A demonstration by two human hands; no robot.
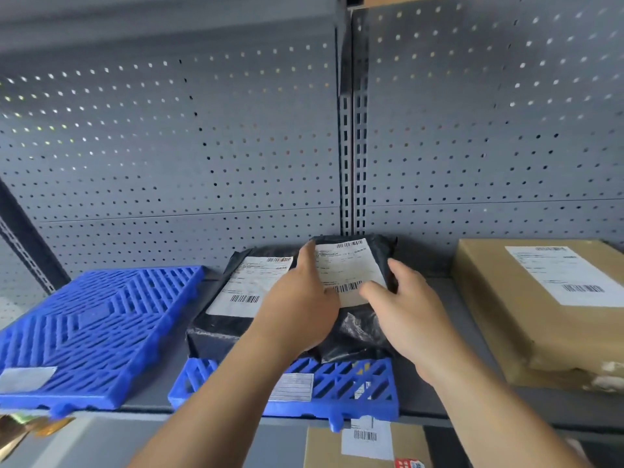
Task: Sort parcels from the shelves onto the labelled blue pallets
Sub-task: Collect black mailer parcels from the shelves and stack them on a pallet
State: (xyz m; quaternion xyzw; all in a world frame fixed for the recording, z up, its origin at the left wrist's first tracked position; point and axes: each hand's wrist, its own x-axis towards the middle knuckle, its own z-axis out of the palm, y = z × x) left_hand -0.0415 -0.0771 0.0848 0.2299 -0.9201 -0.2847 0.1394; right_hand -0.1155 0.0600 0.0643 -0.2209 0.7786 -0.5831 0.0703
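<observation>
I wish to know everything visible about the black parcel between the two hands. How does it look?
The black parcel is a soft bag of crinkled, glossy black plastic, lumpy rather than boxy. A white label with barcodes at top and bottom covers its upper face; the print is too small to read. It sits over the back of a blue pallet, beside a second black bag. The left hand grips its left edge, the right hand its right edge, thumb on the label.
</observation>
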